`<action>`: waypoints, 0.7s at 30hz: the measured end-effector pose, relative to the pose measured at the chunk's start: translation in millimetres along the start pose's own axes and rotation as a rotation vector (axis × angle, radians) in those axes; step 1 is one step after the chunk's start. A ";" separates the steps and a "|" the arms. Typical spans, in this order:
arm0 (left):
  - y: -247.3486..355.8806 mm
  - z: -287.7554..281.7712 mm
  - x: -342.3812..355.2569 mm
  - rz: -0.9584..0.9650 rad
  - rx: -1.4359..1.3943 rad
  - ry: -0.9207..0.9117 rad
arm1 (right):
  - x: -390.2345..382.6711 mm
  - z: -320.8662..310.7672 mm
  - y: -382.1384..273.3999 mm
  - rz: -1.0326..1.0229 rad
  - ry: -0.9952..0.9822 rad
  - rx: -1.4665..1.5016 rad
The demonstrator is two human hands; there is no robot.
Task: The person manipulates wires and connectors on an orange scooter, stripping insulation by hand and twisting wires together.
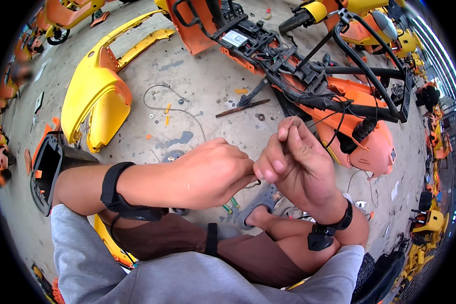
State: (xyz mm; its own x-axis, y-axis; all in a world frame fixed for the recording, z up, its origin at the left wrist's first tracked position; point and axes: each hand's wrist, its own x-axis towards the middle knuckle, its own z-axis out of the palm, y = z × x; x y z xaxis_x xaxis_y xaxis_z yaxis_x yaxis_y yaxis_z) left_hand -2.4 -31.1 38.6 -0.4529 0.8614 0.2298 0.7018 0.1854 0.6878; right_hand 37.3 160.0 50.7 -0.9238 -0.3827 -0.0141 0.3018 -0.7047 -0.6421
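In front of my chest my two hands meet. My left hand [207, 169] is closed, palm down, its fingertips at the base of the right fingers. A short thin dark wire [253, 185] sticks out below those fingertips; the rest is hidden. My right hand [301, 167] is turned palm toward me, thumb and forefinger pinched together at the top. Something very thin seems to be in that pinch, too small to name. Just beyond lies a stripped scooter frame [294, 71] with black tubes, exposed wiring and an orange body shell [375, 147].
A yellow body panel [99, 104] rests on the concrete floor at the left, near a black open housing [45, 172]. A rusty rod [242, 108], a thin cable [152, 106] and small yellow scraps [167, 114] lie between. More scooters [349, 20] stand around the edges.
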 end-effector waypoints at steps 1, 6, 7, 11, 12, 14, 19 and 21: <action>0.3 -0.9 1.7 -0.044 -0.047 -0.013 | 6.3 -8.1 0.3 -0.020 -0.166 0.030; 1.2 -6.7 4.9 -0.284 -0.366 -0.029 | -0.6 -12.8 11.3 -0.111 0.085 -0.207; 3.5 -7.7 4.9 -0.290 -0.384 -0.007 | -0.8 -17.0 14.9 -0.093 0.098 -0.246; 4.5 -13.6 9.5 -0.410 -0.437 -0.016 | -8.1 -28.3 21.2 -0.116 0.005 -0.564; 4.3 -13.6 9.7 -0.438 -0.464 -0.014 | -8.9 -21.7 18.8 -0.136 -0.011 -0.704; 1.0 -8.8 7.9 -0.493 -0.507 -0.009 | -7.5 -10.7 18.6 -0.206 0.077 -0.753; -1.8 6.9 12.2 -0.364 -0.622 0.040 | -4.2 -15.1 17.9 -0.313 0.125 -0.511; -6.1 4.5 11.3 -0.380 -0.684 -0.020 | 0.9 -12.4 17.2 -0.324 0.159 -0.428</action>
State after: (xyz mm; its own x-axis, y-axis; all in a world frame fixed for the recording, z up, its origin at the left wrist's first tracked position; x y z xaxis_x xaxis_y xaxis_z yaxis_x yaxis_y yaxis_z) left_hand -9.3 -20.4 33.9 -0.5797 0.8068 -0.1143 0.0031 0.1424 0.9898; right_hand 38.7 155.0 30.2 -0.9876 -0.0681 0.1416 -0.0958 -0.4531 -0.8863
